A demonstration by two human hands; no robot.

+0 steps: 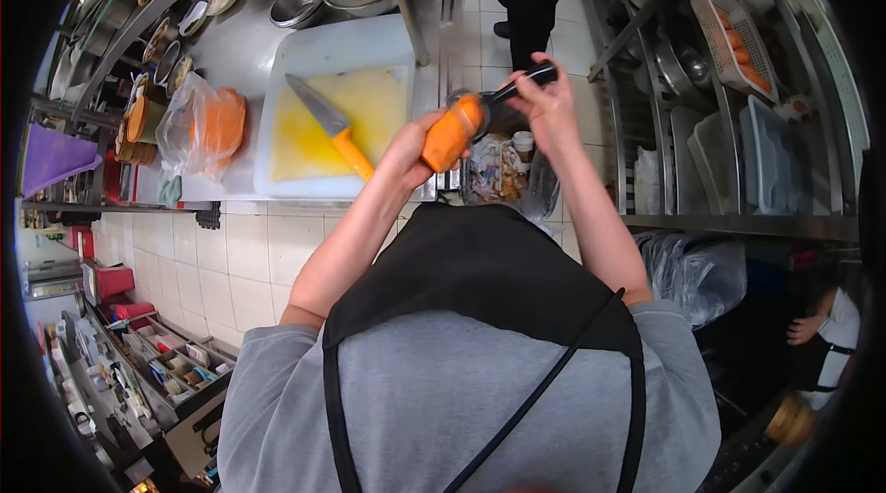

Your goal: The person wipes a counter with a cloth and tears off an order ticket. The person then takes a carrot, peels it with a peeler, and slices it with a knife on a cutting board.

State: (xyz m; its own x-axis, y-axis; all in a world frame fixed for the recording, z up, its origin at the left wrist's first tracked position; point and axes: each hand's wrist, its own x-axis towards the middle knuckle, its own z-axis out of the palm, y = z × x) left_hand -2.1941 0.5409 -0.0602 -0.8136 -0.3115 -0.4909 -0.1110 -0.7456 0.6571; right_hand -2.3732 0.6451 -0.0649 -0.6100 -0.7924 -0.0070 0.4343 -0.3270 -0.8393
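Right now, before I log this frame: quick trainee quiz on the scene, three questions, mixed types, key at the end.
1. Fill in: the knife lies on the ____.
2. True or false: the right hand holds the black-handled tool.
3. Multiple choice: what is in the left hand?
A) a metal bowl
B) the orange vegetable
C) the knife

Key: 1. cutting board; 2. true; 3. B

One cutting board (388,42), one peeler (503,94)
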